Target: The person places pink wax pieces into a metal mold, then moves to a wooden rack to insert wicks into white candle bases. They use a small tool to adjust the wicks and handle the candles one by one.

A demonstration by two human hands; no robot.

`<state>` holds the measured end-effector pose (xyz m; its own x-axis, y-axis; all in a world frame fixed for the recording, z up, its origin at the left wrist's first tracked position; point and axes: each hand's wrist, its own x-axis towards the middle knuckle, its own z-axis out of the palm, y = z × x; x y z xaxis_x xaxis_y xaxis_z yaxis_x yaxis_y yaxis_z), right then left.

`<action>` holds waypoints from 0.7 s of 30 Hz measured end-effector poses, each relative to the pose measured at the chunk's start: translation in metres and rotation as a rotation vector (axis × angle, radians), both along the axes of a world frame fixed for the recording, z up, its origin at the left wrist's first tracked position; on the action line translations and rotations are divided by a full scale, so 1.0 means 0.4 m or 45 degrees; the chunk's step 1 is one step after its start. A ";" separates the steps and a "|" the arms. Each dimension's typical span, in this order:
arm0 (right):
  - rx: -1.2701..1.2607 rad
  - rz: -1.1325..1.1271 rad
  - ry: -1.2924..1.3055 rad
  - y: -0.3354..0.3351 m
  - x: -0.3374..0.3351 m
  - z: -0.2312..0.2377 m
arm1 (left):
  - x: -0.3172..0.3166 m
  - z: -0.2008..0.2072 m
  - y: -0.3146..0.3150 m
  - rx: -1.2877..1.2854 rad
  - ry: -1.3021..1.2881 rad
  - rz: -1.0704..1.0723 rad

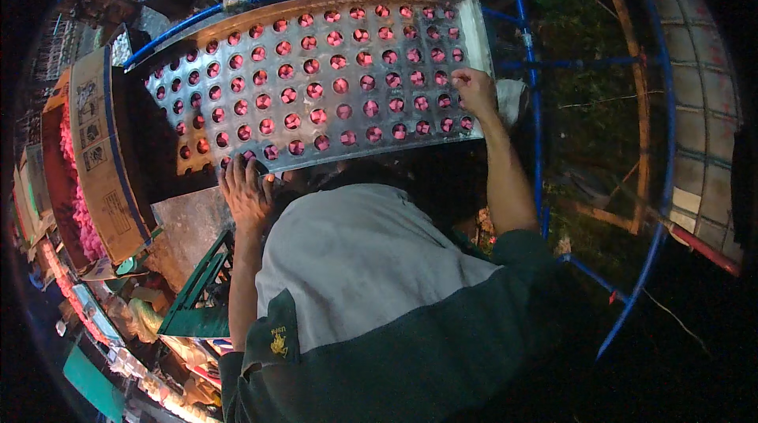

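Observation:
A metal board (347,98) with rows of round holes lies tilted in front of me. Pink pieces (318,116) show in the holes across it. At its near left edge, my left hand (246,192) rests with fingers stretched over the rim and the last holes. My right hand (475,90) is closed over the board's right end, thumb and finger together beside the last column of holes. Whatever may be in that pinch is too small to make out.
To the left stands a cardboard box (106,159) holding a heap of pink pieces (81,218). A green crate (197,289) is below it. Blue pipes (530,107) run behind and right of the board, with a wooden frame (641,123) farther right.

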<state>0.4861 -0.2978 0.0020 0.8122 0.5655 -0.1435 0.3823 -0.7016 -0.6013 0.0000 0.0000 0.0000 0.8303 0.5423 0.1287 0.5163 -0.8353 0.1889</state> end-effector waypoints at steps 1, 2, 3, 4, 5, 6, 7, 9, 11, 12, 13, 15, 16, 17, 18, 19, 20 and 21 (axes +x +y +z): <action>-0.041 -0.080 0.097 0.005 -0.016 0.026 | 0.001 0.003 -0.004 -0.012 0.000 0.002; -0.082 -0.161 0.195 0.015 -0.027 0.048 | 0.002 0.006 -0.006 -0.024 0.000 0.003; -0.103 -0.135 0.137 0.069 -0.009 0.074 | 0.031 0.005 0.022 0.024 -0.036 0.006; -0.171 -0.119 0.115 0.085 -0.024 0.092 | 0.032 0.009 0.014 0.028 -0.035 0.002; -0.238 -0.102 0.093 0.088 -0.034 0.100 | 0.032 0.011 0.005 0.031 -0.034 -0.002; -0.243 -0.105 0.087 0.079 -0.024 0.097 | 0.041 0.005 -0.007 0.026 -0.039 0.004; -0.235 -0.112 0.099 0.076 -0.019 0.068 | 0.037 0.010 -0.005 0.035 -0.026 0.003; -0.219 -0.111 0.072 0.069 -0.012 0.026 | 0.032 0.015 -0.004 0.027 -0.012 0.001; -0.202 -0.094 -0.010 0.055 -0.006 -0.002 | 0.024 0.015 0.000 -0.005 -0.010 -0.001; -0.238 -0.094 0.026 0.060 -0.008 0.004 | 0.019 0.010 -0.001 0.004 -0.013 0.009; -0.275 -0.094 0.061 0.066 -0.009 0.011 | 0.014 0.005 -0.002 0.012 -0.016 0.019; -0.265 -0.060 0.095 0.061 -0.010 0.015 | 0.011 0.002 -0.005 0.014 -0.019 0.023; -0.219 -0.025 0.094 0.049 -0.008 0.007 | 0.012 0.005 -0.004 0.007 -0.019 0.017; -0.174 0.011 0.093 0.036 -0.003 0.005 | 0.013 0.009 -0.003 0.001 -0.018 0.011; -0.119 0.074 0.085 0.019 0.001 0.016 | 0.012 0.013 -0.002 0.004 -0.025 0.010; -0.066 0.134 0.081 -0.014 0.000 0.034 | 0.015 0.017 -0.003 0.004 -0.030 0.004; -0.014 0.192 0.077 -0.028 0.002 0.042 | 0.017 0.021 -0.005 0.005 -0.035 -0.002; -0.105 0.253 0.058 -0.031 0.000 0.053 | 0.018 0.023 -0.009 0.009 -0.044 0.000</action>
